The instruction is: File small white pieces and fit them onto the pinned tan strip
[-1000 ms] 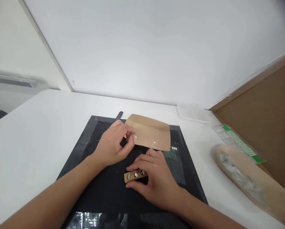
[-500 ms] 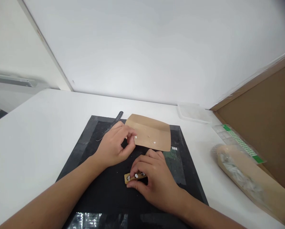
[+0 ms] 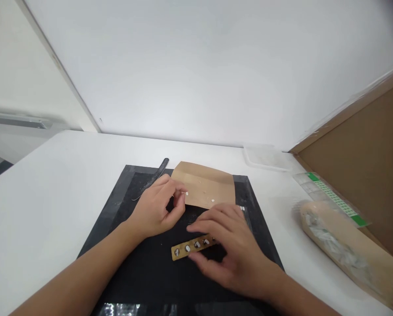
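Observation:
A narrow tan strip lies on the black mat, with a row of round metal-looking spots topped by small white pieces. Over its right end is my right hand, thumb and fingers spread apart; the thumb tip is by the strip's lower edge, and that end is partly hidden. My left hand is at the left edge of a brown paper sheet, thumb and fingers closed in a pinch. What it holds, if anything, cannot be made out. A small white piece shows beside its fingertips.
Another white piece and some crumbs lie on the paper. A dark slim tool rests across the mat's top edge. To the right are a clear tray, a green-and-white card in plastic and a brown paper-and-clear bag.
My right hand has let go of the strip and moved right, its thumb and fingers opening, so more of the strip shows. My left hand stays pinched in nearly the same place.

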Available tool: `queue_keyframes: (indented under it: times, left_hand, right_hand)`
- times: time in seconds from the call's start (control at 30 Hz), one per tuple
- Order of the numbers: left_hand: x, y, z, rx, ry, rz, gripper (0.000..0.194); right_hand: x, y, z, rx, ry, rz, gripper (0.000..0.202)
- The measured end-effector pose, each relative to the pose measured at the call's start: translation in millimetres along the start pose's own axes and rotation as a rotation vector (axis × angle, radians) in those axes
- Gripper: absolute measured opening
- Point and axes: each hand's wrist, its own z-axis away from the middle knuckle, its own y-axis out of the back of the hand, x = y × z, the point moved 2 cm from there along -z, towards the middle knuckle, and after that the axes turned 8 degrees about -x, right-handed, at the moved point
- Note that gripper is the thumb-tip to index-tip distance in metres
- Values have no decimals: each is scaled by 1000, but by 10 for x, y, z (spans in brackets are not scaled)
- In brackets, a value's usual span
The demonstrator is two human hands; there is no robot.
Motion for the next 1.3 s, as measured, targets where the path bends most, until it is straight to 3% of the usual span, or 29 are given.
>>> queue_keyframes:
  times: [0.13, 0.23, 0.3, 0.37, 0.5, 0.7, 0.87, 1.1, 1.2, 1.3]
  left_hand:
    - [41, -10, 8, -69, -67, 28, 16]
    - [59, -26, 22, -128, -100, 39, 14]
    - [50, -38, 35, -163, -93, 42, 17]
    - [27, -47, 50, -180, -76, 47, 25]
    - [-30, -61, 80, -162, -38, 49, 42]
    - [-43, -65, 75, -157, -44, 34, 56]
    - [26, -26, 43, -103, -192, 0, 44]
    - [34, 3, 82, -22, -193, -35, 35]
    - [39, 19, 89, 7, -173, -61, 34]
    - [65, 37, 82, 19, -162, -85, 33]
  right_hand:
    - [295, 395, 113, 273, -79, 205, 11]
    - [610, 642, 250, 433, -289, 295, 15]
    - [800, 759, 338, 473, -450, 320, 21]
    - [940, 820, 394, 401, -543, 296, 26]
    - [1032, 834, 415, 233, -496, 297, 27]
    - [1033, 852, 440, 154, -557, 322, 31]
    - [1062, 914, 476, 75, -560, 319, 34]
    - [1129, 929, 528, -50, -525, 312, 25]
    - [1123, 995, 559, 35, -562, 337, 26]
    - [1045, 1135, 597, 282, -647, 381, 29]
